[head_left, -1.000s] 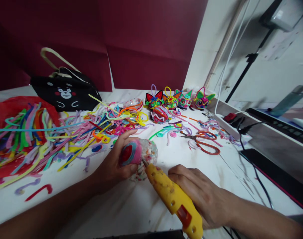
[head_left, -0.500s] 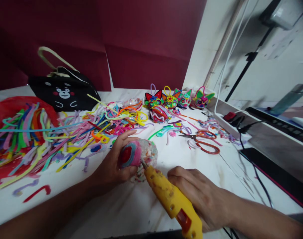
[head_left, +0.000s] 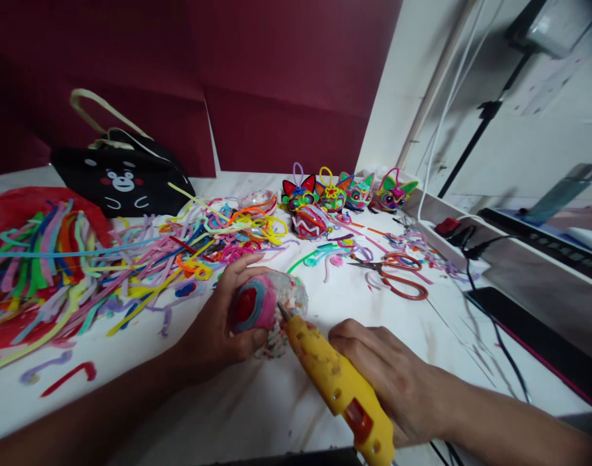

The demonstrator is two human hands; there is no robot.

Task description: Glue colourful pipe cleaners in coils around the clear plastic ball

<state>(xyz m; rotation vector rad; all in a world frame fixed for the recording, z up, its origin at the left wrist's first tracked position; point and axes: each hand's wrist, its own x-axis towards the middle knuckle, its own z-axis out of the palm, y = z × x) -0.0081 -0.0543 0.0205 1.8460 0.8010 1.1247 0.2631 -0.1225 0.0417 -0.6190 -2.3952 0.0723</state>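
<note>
My left hand (head_left: pixel 230 317) is wrapped round a speckled, translucent ball (head_left: pixel 291 291) just above the table. On the ball's left side are coiled rings of pipe cleaner (head_left: pixel 261 304) in red, grey-blue and pink. With my right hand (head_left: pixel 378 369) I grip a yellow hot glue gun (head_left: pixel 332 372) that has a red window in its body. Its metal nozzle points up and left, at the outer edge of the pink ring; whether it touches the ball I cannot tell.
Loose pipe cleaners (head_left: pixel 145 259) and a red bag (head_left: pixel 19 207) spread across the left. Orange-handled scissors (head_left: pixel 398 275) lie right of centre. Several decorated cat-eared balls (head_left: pixel 332 194) stand at the back. A black bag (head_left: pixel 121 175) is behind, a dark slab (head_left: pixel 529 343) at right.
The glue gun's nozzle has shifted very slightly along the edge of the pink ring. The ball stays in my left hand, and the view has moved slightly.
</note>
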